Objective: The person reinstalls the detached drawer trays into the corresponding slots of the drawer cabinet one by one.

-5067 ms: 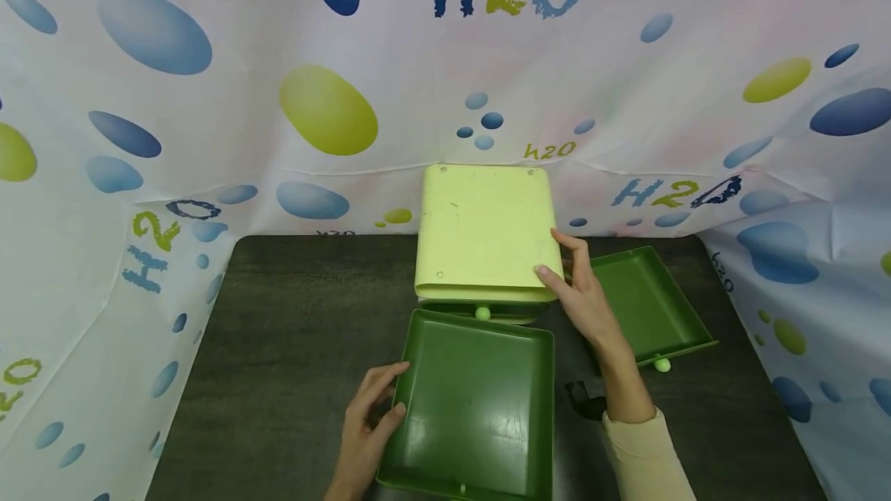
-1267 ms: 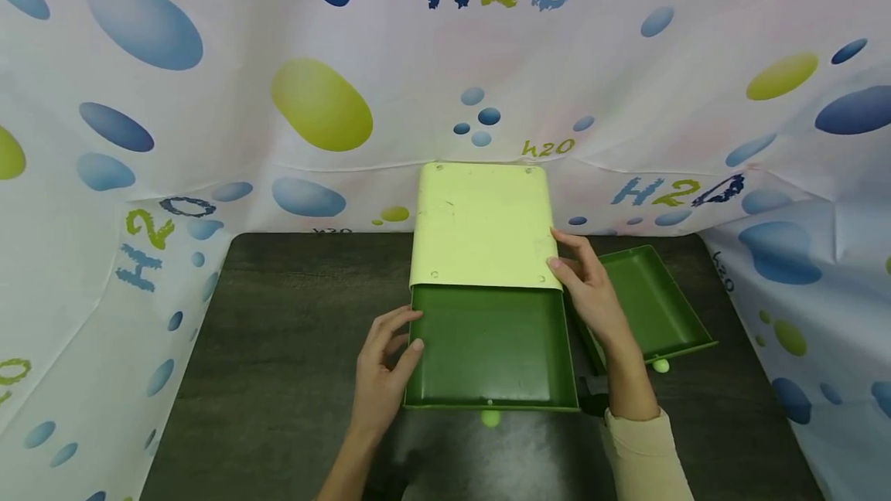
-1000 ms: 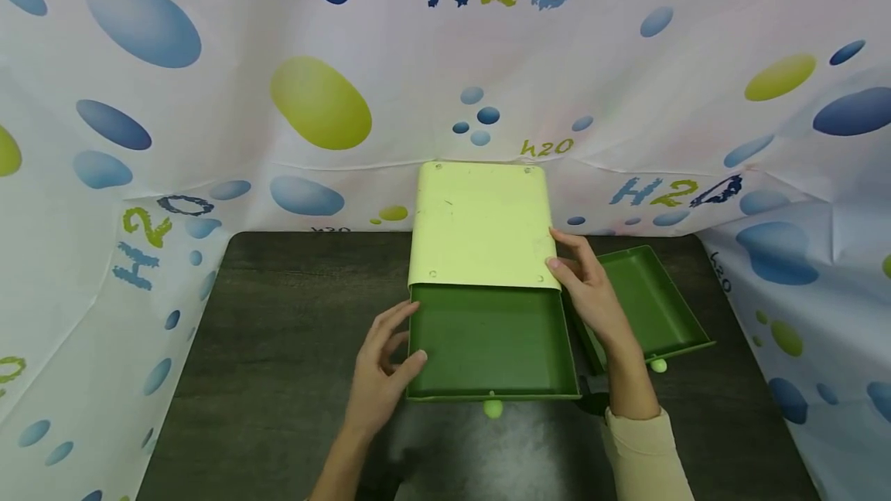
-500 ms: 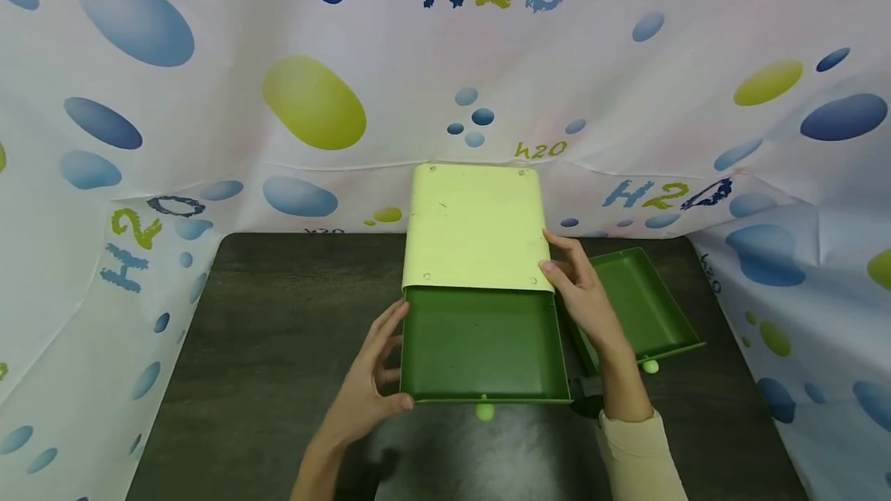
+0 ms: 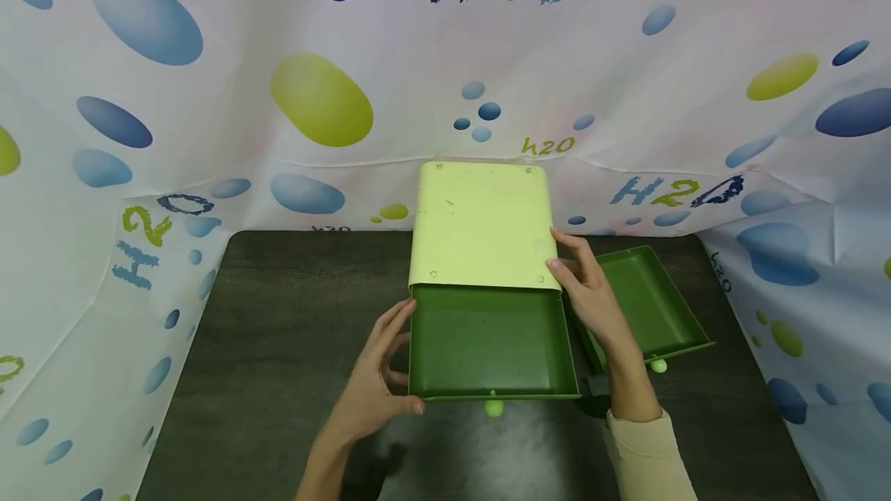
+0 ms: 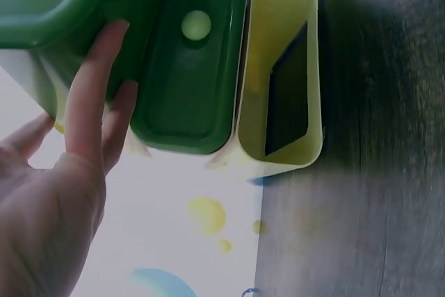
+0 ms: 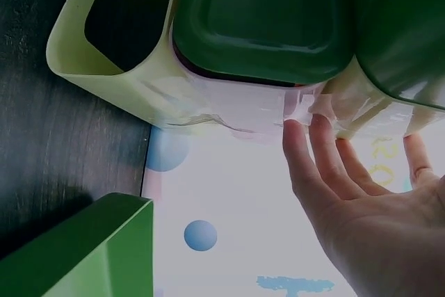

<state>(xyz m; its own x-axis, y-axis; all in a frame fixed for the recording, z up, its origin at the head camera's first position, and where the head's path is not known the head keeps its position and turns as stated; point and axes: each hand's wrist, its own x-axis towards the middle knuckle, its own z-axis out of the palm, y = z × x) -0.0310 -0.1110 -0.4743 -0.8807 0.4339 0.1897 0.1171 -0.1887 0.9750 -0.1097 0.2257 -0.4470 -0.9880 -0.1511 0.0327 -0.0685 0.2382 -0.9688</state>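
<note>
A pale yellow-green drawer unit (image 5: 483, 230) stands at the table's back edge. From its top level a dark green drawer (image 5: 487, 342) sticks out part way, its knob (image 5: 493, 408) facing the front. My left hand (image 5: 379, 373) lies along that drawer's left side, with its thumb at the front left corner. My right hand (image 5: 588, 284) touches the unit's right side, its thumb on the upper right edge. In the left wrist view, a second drawer with a round knob (image 6: 196, 26) fills the middle level. Below it, the lowest slot (image 6: 281, 74) holds no drawer.
Another green drawer (image 5: 650, 304) lies askew on the dark table (image 5: 292, 346), to the unit's right. A small dark object (image 5: 593, 406) is partly hidden beside my right forearm. A printed curtain (image 5: 230, 107) hangs behind and at both sides.
The top drawer, earlier apart in front of the unit, has slid into the upper slot. My left thumb has shifted from its left edge to the front corner. My right hand stays at the unit.
</note>
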